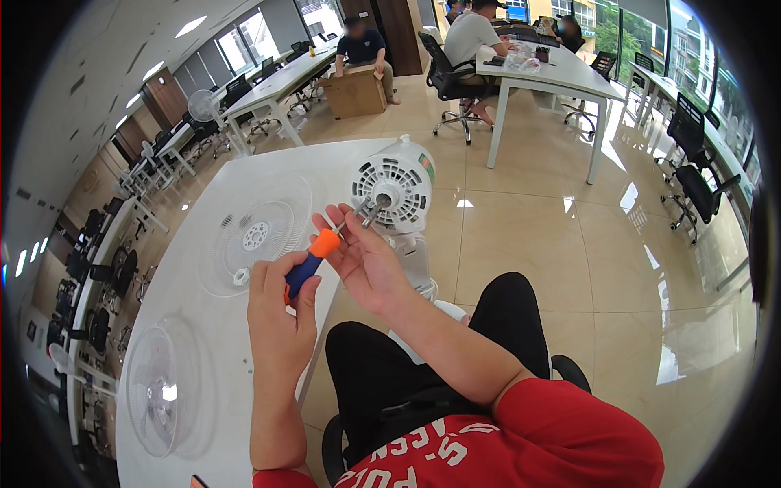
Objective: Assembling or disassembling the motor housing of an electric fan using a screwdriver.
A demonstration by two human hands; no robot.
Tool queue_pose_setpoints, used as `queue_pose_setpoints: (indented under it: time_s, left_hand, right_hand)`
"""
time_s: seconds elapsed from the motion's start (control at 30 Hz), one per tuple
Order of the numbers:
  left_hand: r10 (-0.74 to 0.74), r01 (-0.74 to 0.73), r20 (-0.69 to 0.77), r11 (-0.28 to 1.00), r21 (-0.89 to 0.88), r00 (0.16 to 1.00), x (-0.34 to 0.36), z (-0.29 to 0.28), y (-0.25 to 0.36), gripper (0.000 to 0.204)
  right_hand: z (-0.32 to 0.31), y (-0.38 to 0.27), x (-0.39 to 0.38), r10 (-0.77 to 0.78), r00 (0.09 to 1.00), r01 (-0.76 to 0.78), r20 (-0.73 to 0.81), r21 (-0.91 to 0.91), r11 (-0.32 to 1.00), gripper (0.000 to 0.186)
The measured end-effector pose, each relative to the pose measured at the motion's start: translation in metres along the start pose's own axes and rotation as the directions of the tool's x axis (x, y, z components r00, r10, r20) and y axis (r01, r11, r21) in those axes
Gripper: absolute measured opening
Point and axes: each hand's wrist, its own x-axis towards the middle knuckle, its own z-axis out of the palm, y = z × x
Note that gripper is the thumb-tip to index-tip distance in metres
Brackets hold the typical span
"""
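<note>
My left hand (281, 301) is closed around the blue and orange handle of a screwdriver (306, 265). Its tip end points toward the metal shaft (375, 213) at the front of a white fan motor (394, 189). Just below that shaft is my right hand (368, 268), palm turned up and fingers apart, lightly curled around the screwdriver's blade end. Whether those fingers touch the blade or the shaft is hard to make out. The motor sits on a white stand (407, 259) beside the table edge.
On the white table (232, 350) lie a round fan grille (281, 199), a small white nut-like part (242, 276) and a clear fan blade (156, 392). A person handles a cardboard box (355, 91) farther off. Another table (543, 69) and office chairs (449, 75) stand beyond.
</note>
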Motion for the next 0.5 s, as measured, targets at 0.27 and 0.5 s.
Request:
queue_pose_setpoints:
  time_s: [0.27, 0.5]
  left_hand:
    - [0.293, -0.293, -0.047, 0.956, 0.010, 0.955, 0.012, 0.006, -0.004, 0.030]
    - [0.132, -0.233, -0.373, 0.942, -0.240, 0.918, 0.012, 0.041, -0.033, 0.040]
  right_hand:
    - [-0.002, -0.009, 0.000, 0.021, 0.999, -0.018, 0.043, -0.075, 0.997, 0.028]
    - [0.005, -0.011, 0.003, 0.066, 0.998, -0.066, 0.001, 0.133, 0.989, 0.036]
